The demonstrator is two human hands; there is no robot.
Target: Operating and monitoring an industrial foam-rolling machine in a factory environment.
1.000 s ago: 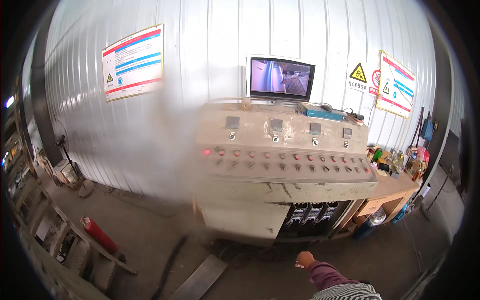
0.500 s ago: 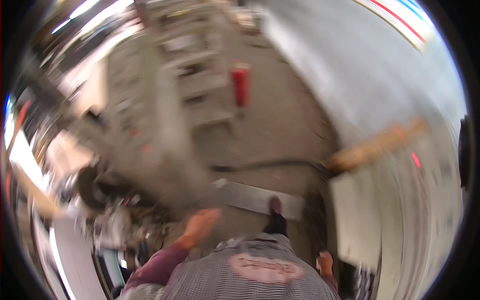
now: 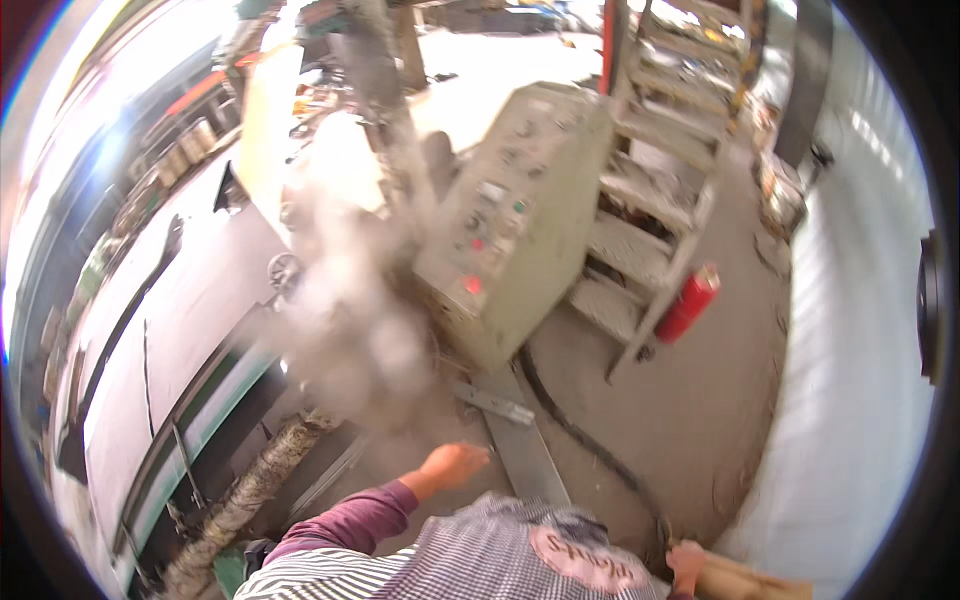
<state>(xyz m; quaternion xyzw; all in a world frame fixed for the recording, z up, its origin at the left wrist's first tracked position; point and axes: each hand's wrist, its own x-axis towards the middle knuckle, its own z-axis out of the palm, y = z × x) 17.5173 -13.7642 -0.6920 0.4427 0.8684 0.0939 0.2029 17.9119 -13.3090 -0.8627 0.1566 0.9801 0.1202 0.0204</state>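
Observation:
My left hand [image 3: 452, 467] is held out in front of me over the floor, its fingers loosely stretched and nothing in them. It is nearest to a flat metal strip [image 3: 527, 455] lying on the floor. At the lower right, my right hand [image 3: 686, 560] hangs low by my side, next to a brown wooden piece [image 3: 750, 580]. Its fingers are small and blurred, and I cannot tell whether it touches the wood. Ahead stands a pale control cabinet [image 3: 540, 270] with a sloping panel of buttons, two of them red.
Right of the cabinet rise dusty metal steps [image 3: 630, 245], with a red cylinder [image 3: 688, 303] at their foot. A dark cable [image 3: 590, 445] curves over the floor. Machinery with a rough roller [image 3: 262, 487] fills the left side. A pale wall [image 3: 850, 370] bounds the right.
My view has swung left, so the cabinet, steps and red cylinder now sit further right in the picture. The picture is sharper. My left hand stays in front of me and appears empty in both frames.

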